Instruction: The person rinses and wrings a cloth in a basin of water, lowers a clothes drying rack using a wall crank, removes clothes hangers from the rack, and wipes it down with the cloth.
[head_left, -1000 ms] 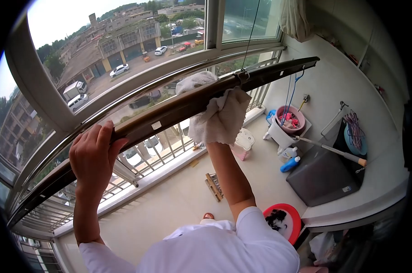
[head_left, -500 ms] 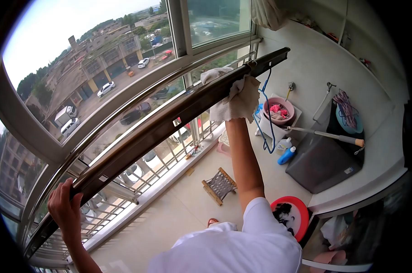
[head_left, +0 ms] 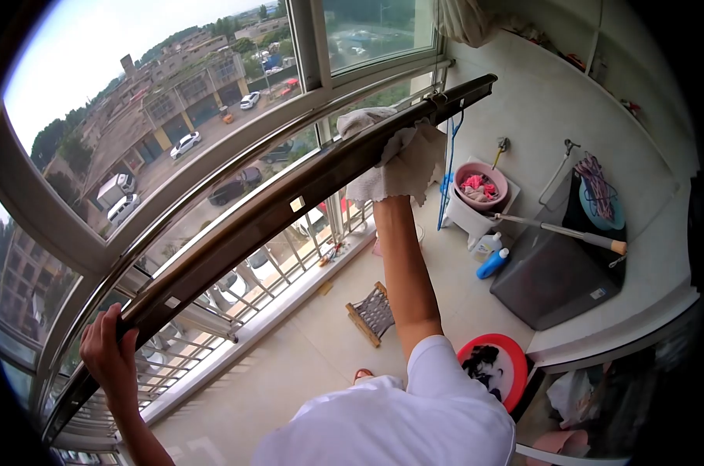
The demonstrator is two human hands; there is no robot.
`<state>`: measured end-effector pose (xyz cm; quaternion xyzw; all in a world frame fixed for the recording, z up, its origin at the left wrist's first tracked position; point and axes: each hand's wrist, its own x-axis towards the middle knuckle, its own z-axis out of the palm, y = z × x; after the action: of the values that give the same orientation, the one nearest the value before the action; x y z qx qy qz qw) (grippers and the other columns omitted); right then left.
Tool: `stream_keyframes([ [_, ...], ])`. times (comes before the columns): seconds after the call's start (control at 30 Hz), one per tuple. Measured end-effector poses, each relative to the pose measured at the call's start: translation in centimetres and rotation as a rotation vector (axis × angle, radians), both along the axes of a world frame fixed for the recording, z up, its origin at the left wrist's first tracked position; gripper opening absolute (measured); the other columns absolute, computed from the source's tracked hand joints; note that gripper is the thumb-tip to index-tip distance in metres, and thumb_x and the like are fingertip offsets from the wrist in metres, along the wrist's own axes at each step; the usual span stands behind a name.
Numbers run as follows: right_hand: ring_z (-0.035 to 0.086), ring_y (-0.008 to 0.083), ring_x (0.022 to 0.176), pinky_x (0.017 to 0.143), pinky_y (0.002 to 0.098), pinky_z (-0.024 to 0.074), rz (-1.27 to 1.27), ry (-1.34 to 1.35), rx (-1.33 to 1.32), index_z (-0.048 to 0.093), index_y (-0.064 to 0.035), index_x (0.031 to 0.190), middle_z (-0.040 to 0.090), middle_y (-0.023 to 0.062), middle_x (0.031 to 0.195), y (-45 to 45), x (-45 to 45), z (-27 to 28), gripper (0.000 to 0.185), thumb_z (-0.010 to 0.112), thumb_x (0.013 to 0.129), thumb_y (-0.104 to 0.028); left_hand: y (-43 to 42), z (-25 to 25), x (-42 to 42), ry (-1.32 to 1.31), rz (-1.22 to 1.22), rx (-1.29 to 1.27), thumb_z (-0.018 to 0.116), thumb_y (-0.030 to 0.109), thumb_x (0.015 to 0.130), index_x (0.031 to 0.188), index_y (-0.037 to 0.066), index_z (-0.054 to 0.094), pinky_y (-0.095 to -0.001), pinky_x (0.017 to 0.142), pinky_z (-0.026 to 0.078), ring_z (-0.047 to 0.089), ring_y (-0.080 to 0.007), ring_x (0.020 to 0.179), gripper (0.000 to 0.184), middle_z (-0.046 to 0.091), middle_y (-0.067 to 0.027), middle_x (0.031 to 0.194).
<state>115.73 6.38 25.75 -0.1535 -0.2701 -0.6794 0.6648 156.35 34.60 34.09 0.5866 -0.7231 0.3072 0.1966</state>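
Observation:
A long dark brown rail (head_left: 235, 233) with square holes runs diagonally from the lower left to the upper right. My left hand (head_left: 109, 351) grips its lower left part, fingers over the top edge and thumb below. Towards the far end, a pale grey cloth (head_left: 402, 159) is draped over both sides of the rail. My right hand (head_left: 391, 175) is under the cloth, pressing it round the rail; its fingers are hidden. A blue hanger (head_left: 448, 175) hangs from the rail just beyond the cloth.
Windows and a metal railing (head_left: 290, 260) line the left. A small folding stool (head_left: 371, 314), a red basin (head_left: 515, 373), a pink basin (head_left: 480, 186), a blue bottle (head_left: 492, 264) and a dark grey box (head_left: 550, 283) stand on the right side.
My left hand has slid down the rail to the lower left. The view has shifted, and my right hand with the cloth has just moved slightly back from the far end.

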Motion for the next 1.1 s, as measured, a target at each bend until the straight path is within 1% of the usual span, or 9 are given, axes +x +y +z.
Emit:
stream_keyframes([
  [0.13, 0.048, 0.0117, 0.066, 0.060, 0.0230, 0.0465, -0.297, 0.200, 0.499, 0.048, -0.0104, 0.083, 0.047, 0.0013, 0.077, 6.3, 7.3, 1.6, 0.010, 0.053, 0.081, -0.002, -0.9, 0.1, -0.7, -0.010, 0.008, -0.003, 0.046, 0.041, 0.091, 0.102, 0.005, 0.054, -0.0427, 0.065, 0.043, 0.057, -0.0317, 0.069, 0.039, 0.053, -0.0136, 0.075],
  [0.3, 0.050, 0.0090, 0.072, 0.061, 0.0194, 0.0468, -0.900, 0.516, 0.510, 0.048, -0.0056, 0.089, 0.050, 0.0059, 0.091, 5.3, 4.6, 1.1, 0.016, 0.061, 0.080, -0.005, 0.0, -0.2, 0.0, -0.025, 0.030, -0.002, 0.047, 0.039, 0.090, 0.102, 0.005, 0.054, -0.0440, 0.066, 0.043, 0.057, -0.0321, 0.069, 0.037, 0.054, -0.0140, 0.076],
  [0.37, 0.048, 0.0120, 0.068, 0.069, 0.0248, 0.0464, -2.087, 1.141, 0.368, 0.047, 0.0000, 0.080, 0.052, 0.0072, 0.079, 4.4, 0.7, 2.5, 0.030, 0.068, 0.076, -0.021, 0.7, -0.2, 0.3, -0.021, 0.028, 0.001, 0.047, 0.038, 0.089, 0.102, 0.005, 0.053, -0.0443, 0.067, 0.043, 0.057, -0.0324, 0.070, 0.036, 0.054, -0.0144, 0.077],
  [0.63, 0.043, 0.0292, 0.051, 0.052, 0.0340, 0.0395, -1.994, 1.279, 0.346, 0.047, 0.0003, 0.062, 0.046, 0.0141, 0.057, 5.4, 1.4, 4.2, 0.025, 0.055, 0.074, -0.020, 0.2, 0.1, -0.4, -0.010, 0.030, 0.044, 0.047, 0.037, 0.091, 0.103, 0.004, 0.053, -0.0447, 0.066, 0.043, 0.057, -0.0342, 0.072, 0.035, 0.056, -0.0159, 0.080],
  [0.9, 0.050, 0.0270, 0.079, 0.071, 0.0336, 0.0417, -1.656, 1.348, -0.211, 0.056, -0.0027, 0.091, 0.055, 0.0107, 0.085, 12.9, 11.2, 1.3, 0.015, 0.053, 0.076, -0.006, -0.6, -0.2, 0.7, -0.003, 0.020, 0.024, 0.049, 0.037, 0.090, 0.102, 0.005, 0.054, -0.0443, 0.067, 0.043, 0.057, -0.0338, 0.072, 0.035, 0.056, -0.0154, 0.079],
  [0.97, 0.049, 0.0275, 0.077, 0.067, 0.0352, 0.0416, -1.876, 1.369, -0.100, 0.055, -0.0027, 0.077, 0.055, 0.0127, 0.084, 12.3, 9.9, 2.1, 0.004, 0.054, 0.073, -0.003, -0.5, -0.3, 1.4, -0.006, 0.012, 0.015, 0.049, 0.037, 0.089, 0.102, 0.005, 0.054, -0.0444, 0.067, 0.043, 0.057, -0.0337, 0.072, 0.035, 0.056, -0.0152, 0.079],
  [1.0, 0.048, 0.0239, 0.078, 0.067, 0.0342, 0.0403, -1.826, 1.361, 0.095, 0.053, -0.0030, 0.071, 0.054, 0.0130, 0.087, 11.2, 9.9, 1.2, 0.005, 0.057, 0.074, -0.005, -0.2, -0.1, 1.4, -0.005, 0.011, 0.013, 0.049, 0.037, 0.089, 0.101, 0.005, 0.054, -0.0444, 0.067, 0.043, 0.057, -0.0336, 0.072, 0.035, 0.056, -0.0151, 0.079],
  [1.03, 0.048, 0.0283, 0.076, 0.066, 0.0367, 0.0403, -1.221, 1.157, 0.322, 0.052, -0.0036, 0.072, 0.054, 0.0130, 0.083, 10.6, 8.0, 1.9, 0.006, 0.057, 0.069, -0.005, 0.2, -0.2, 1.6, -0.004, 0.015, 0.013, 0.049, 0.037, 0.089, 0.101, 0.005, 0.054, -0.0445, 0.067, 0.043, 0.057, -0.0336, 0.072, 0.034, 0.056, -0.0150, 0.079],
  [1.1, 0.049, 0.0323, 0.078, 0.067, 0.0395, 0.0411, -1.361, 1.189, 0.541, 0.050, -0.0041, 0.070, 0.054, 0.0130, 0.078, 9.1, 3.9, 2.1, 0.010, 0.059, 0.066, -0.007, 0.7, -0.1, 1.8, 0.006, 0.012, 0.009, 0.049, 0.038, 0.089, 0.101, 0.005, 0.054, -0.0446, 0.068, 0.043, 0.057, -0.0334, 0.072, 0.035, 0.056, -0.0148, 0.079],
])
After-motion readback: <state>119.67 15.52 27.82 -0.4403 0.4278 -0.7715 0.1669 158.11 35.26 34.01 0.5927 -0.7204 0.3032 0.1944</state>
